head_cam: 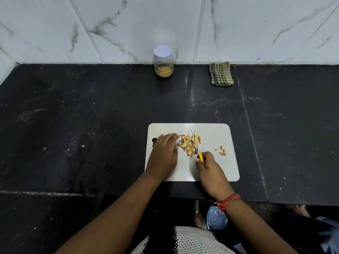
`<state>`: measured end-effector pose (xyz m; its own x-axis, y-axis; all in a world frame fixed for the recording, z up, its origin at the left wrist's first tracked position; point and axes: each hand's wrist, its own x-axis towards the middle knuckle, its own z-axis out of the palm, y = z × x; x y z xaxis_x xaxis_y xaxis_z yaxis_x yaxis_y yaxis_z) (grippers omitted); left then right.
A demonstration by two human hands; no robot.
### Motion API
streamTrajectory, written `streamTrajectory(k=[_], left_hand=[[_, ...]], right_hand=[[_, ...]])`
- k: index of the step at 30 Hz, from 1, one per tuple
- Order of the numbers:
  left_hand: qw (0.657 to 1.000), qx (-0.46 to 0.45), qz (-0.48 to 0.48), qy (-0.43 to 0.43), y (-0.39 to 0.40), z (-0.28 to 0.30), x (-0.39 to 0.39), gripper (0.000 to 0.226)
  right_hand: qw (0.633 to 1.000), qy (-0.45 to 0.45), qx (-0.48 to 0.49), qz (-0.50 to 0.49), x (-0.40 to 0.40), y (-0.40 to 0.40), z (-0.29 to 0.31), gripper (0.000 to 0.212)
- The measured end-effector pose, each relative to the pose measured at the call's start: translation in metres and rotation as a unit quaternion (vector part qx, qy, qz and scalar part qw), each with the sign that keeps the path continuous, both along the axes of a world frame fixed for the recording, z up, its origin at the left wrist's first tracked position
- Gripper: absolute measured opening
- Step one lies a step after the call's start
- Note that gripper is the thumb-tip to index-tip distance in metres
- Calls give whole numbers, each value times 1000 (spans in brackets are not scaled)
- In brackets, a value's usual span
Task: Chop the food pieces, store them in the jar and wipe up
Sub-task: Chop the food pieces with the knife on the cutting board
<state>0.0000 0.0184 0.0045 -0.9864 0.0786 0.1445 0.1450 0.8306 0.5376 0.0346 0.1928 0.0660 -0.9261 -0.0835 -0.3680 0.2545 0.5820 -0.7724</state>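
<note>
Chopping: underway; right hand [207, 165] grips yellow knife [201, 158], slivers [189, 143] just beyond it on the board [216, 165].
Left hand [165, 151]: flat, fingers relaxed, beside the pile.
Jar [163, 61]: lidded, partly filled (far off).
Cloth [221, 74]: unused; wiping remains.

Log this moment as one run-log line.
stage: chopping | left hand: steadies food pieces on cutting board | right hand: grips yellow-handled knife | jar: lidded | cloth: untouched

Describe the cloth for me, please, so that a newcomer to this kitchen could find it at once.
Follow the black counter back to the marble wall. There, right of the lidded jar, lies a folded cloth. Its green-and-cream check pattern marks it out; nothing else there is fabric.
</note>
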Motion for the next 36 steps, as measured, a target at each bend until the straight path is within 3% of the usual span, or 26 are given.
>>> streamTrajectory(k=[8, 15, 21, 29, 33, 36], left_hand=[[999, -42, 5, 26, -25, -5, 11, 41], [994, -106, 16, -24, -26, -6, 10, 65], [983, -172, 7, -65, -26, -6, 4, 77], [980, -190, 1, -58, -14, -5, -6, 77], [979, -195, -6, -58, -7, -8, -11, 76], [979, -194, -6, -67, -4, -8, -12, 77]], right_hand=[[997, 45, 38, -46, -9, 6, -7, 14], [982, 80, 150, -78, -25, 16, -10, 25], [965, 100, 225, -89, -32, 31, -16, 21], [918, 132, 343, -148, -36, 94, -47, 21], [877, 129, 455, -85, -35, 112, -69, 19], [868, 126, 476, -70, -35, 115, -76, 20]])
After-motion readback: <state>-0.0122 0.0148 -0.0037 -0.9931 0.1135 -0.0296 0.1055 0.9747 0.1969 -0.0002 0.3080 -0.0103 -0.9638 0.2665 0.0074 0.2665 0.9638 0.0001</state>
